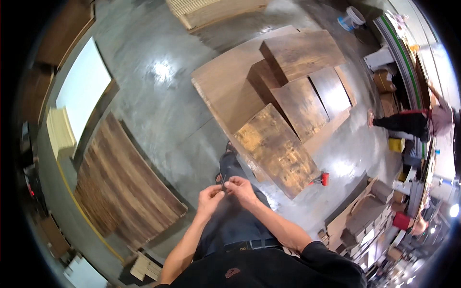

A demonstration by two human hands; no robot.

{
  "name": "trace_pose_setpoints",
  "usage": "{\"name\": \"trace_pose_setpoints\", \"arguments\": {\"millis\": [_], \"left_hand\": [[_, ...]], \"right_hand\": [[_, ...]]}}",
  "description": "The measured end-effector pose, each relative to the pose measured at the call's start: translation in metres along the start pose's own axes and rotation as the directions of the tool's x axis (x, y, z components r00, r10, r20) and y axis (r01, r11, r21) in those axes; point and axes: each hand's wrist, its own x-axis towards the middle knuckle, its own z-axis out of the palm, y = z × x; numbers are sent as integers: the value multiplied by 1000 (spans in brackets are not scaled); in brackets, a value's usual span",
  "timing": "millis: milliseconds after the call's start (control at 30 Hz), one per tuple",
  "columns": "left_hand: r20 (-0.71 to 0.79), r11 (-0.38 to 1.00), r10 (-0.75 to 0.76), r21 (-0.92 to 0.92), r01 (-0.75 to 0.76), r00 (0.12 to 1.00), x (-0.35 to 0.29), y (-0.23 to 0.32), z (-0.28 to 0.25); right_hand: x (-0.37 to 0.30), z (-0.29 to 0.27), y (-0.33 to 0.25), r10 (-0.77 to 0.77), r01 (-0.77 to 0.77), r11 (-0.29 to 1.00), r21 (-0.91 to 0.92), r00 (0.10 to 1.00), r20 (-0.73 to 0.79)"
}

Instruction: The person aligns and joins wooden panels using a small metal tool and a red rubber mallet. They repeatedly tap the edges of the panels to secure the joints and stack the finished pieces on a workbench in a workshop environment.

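Note:
Both hands meet in front of my waist, fingertips close together. My left hand (210, 198) and my right hand (241, 190) pinch a small, thin dark piece (224, 181) between them; its kind is too small to make out. Just beyond them, wood-patterned panels and boxes lie on a large brown board. The nearest is a brown panel with golden blotches (276, 149). A red-headed mallet (325, 179) rests at that panel's near right corner, apart from my hands.
A stack of dark striped wood boards (126, 187) lies on the floor at left, with a white panel (84, 86) beyond it. Flattened cardboard (367, 211) piles up at right. A person (434, 120) stands by the right-hand workbench; a white bucket (354, 17) is farther back.

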Motion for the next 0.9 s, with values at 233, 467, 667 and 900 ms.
{"name": "trace_pose_setpoints", "arguments": {"millis": [233, 467, 667, 900], "left_hand": [[78, 981, -105, 174, 91, 991, 84, 63, 26], [237, 936, -225, 323, 142, 945, 152, 95, 46], [340, 869, -366, 457, 188, 866, 195, 110, 46], [432, 779, -414, 623, 67, 802, 252, 120, 4]], "right_hand": [[50, -14, -62, -15, 22, 978, 207, 999, -36], [76, -29, -83, -52, 115, 946, 303, 977, -208], [99, -21, -67, -40, 214, 892, 398, 915, -401], [143, 24, -48, 71, 303, 779, 550, 828, -557]]}}
